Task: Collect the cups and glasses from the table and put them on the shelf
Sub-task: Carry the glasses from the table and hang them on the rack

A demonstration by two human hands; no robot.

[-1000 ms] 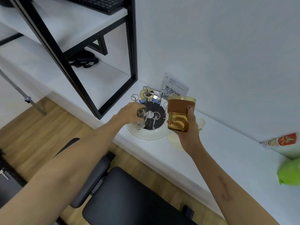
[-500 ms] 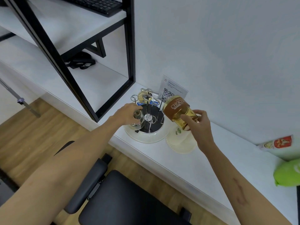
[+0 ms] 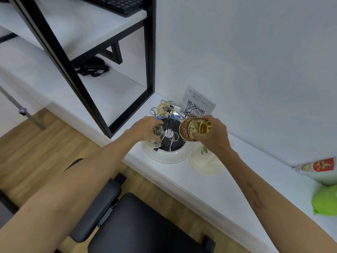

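Observation:
My right hand (image 3: 214,135) grips an amber glass cup (image 3: 194,129) with a brown band lettered CHOCOLA. The cup is tipped on its side, mouth pointing left, over the wire cup rack (image 3: 170,123). My left hand (image 3: 144,127) holds a small clear glass (image 3: 156,134) at the rack's left side, above the round white tray (image 3: 164,157) that carries the rack. Another yellowish glass (image 3: 162,108) sits at the rack's far side. The rack stands on the white table (image 3: 209,181) by the wall.
A pale scalloped plate (image 3: 204,165) lies right of the tray. A QR-code card (image 3: 197,105) leans on the wall. The black-framed shelf unit (image 3: 149,52) stands left, with a keyboard (image 3: 116,4) on top. A black chair (image 3: 138,225) is below; a green bag (image 3: 326,201) and packet (image 3: 317,166) right.
My right hand has tipped the amber cup from upright onto its side and carried it left over the rack. My left hand stays on the clear glass.

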